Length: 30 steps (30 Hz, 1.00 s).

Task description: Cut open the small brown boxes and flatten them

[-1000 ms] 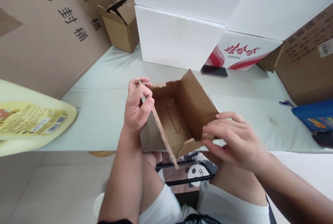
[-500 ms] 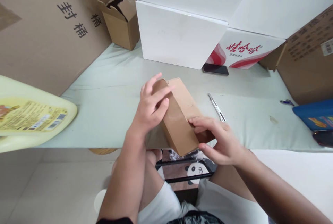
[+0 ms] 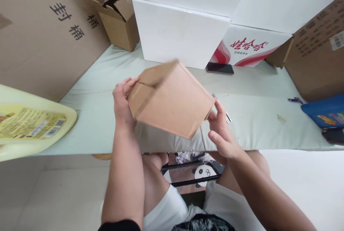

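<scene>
A small brown cardboard box (image 3: 176, 102) is tilted above the pale green cloth, a broad plain face toward me and a seam between flaps at its upper left. My left hand (image 3: 124, 100) grips its left end, fingers around the far side. At the right corner, the fingertips of my right hand (image 3: 221, 130) touch or nearly touch the edge, with the thumb stretched away and fingers apart. Behind that hand lies a slim silver pen-like tool (image 3: 228, 118), mostly hidden.
Large white cartons (image 3: 180, 32) stand at the back, with a black phone (image 3: 220, 68) before them. An open brown box (image 3: 118, 25) is at back left. A yellow jug (image 3: 37, 121) lies left; a blue package (image 3: 325, 114) is at right. The cloth-covered surface (image 3: 94, 109) ends before my knees.
The cardboard box has been turned and raised, so a broad face now shows. My left hand has moved left to its end; my right hand has shifted up to its right corner.
</scene>
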Each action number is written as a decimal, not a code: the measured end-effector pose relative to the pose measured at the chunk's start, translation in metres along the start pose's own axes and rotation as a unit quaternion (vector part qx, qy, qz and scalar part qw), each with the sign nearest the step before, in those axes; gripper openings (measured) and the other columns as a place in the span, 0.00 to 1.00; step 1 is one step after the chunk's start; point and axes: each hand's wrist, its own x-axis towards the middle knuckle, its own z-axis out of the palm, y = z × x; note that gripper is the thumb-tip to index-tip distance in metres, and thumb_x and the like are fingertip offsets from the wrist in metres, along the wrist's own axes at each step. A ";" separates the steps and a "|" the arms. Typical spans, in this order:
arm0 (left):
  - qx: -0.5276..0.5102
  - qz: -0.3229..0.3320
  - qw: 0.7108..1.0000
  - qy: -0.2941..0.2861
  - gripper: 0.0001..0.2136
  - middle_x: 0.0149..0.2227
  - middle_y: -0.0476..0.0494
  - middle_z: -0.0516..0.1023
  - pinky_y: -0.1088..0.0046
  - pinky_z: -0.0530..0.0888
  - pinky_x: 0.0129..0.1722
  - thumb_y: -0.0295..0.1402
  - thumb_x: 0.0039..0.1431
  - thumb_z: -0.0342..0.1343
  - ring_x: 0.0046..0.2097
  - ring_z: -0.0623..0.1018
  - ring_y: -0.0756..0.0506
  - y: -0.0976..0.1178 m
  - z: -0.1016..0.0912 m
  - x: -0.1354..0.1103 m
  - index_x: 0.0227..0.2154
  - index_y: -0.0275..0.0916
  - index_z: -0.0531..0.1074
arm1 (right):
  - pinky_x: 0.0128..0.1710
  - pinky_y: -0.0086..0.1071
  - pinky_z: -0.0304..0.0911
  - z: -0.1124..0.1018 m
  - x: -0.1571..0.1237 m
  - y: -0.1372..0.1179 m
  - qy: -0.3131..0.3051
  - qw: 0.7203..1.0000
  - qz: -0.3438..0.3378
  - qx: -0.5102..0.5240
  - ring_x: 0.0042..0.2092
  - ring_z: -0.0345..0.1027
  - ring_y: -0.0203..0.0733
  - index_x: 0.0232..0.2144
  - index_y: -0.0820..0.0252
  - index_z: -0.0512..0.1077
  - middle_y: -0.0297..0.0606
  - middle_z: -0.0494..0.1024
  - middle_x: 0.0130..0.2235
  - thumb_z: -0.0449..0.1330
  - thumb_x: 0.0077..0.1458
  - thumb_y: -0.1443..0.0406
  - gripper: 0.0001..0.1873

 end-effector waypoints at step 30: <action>0.164 0.173 0.920 -0.310 0.19 0.69 0.42 0.66 0.49 0.66 0.70 0.47 0.69 0.52 0.70 0.66 0.35 0.050 0.044 -0.048 0.58 0.49 0.74 | 0.52 0.52 0.68 -0.069 -0.009 0.057 0.198 0.867 0.271 -0.367 0.50 0.72 0.55 0.53 0.63 0.72 0.53 0.78 0.50 0.58 0.56 0.58 0.25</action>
